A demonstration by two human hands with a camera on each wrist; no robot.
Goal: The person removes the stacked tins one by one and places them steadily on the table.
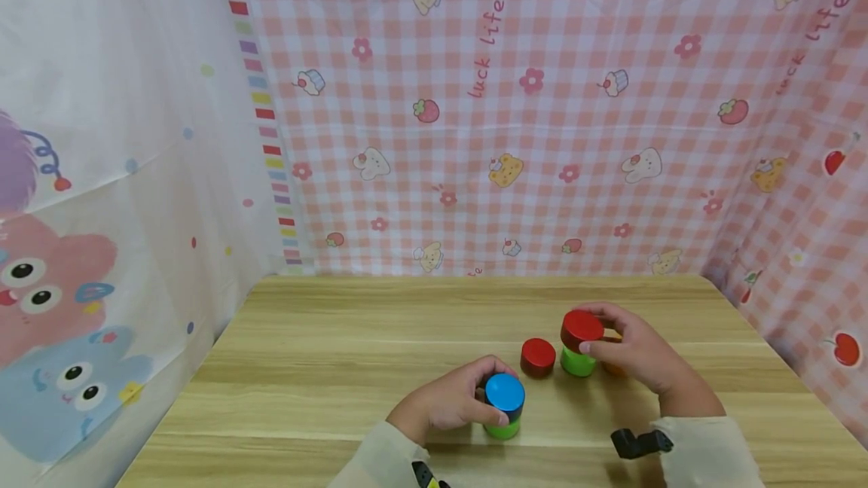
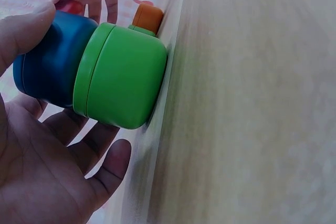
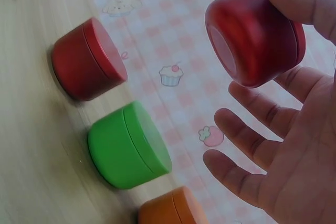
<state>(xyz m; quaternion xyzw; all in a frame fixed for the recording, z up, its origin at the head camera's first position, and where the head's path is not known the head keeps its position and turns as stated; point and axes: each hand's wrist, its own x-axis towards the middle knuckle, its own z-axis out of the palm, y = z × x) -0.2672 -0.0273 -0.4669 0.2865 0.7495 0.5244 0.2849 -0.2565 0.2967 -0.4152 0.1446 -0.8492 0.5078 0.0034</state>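
Wood-grain tabletop (image 1: 325, 367): I find the left hand (image 1: 456, 398) gripping a blue lidded jar (image 1: 505, 392), apparently atop the near green jar (image 1: 502, 430) below its fingers; one stack seems made. Farther, the right hand (image 1: 634, 343) pinches a red jar (image 1: 581, 331) clear of the far green jar (image 3: 128, 145), placement seemingly pending; loose red jar (image 1: 538, 358) and orange jar (image 3: 173, 209) flank it.

Pink checked cloth (image 1: 597, 126) backs a wooden table (image 1: 305, 352).
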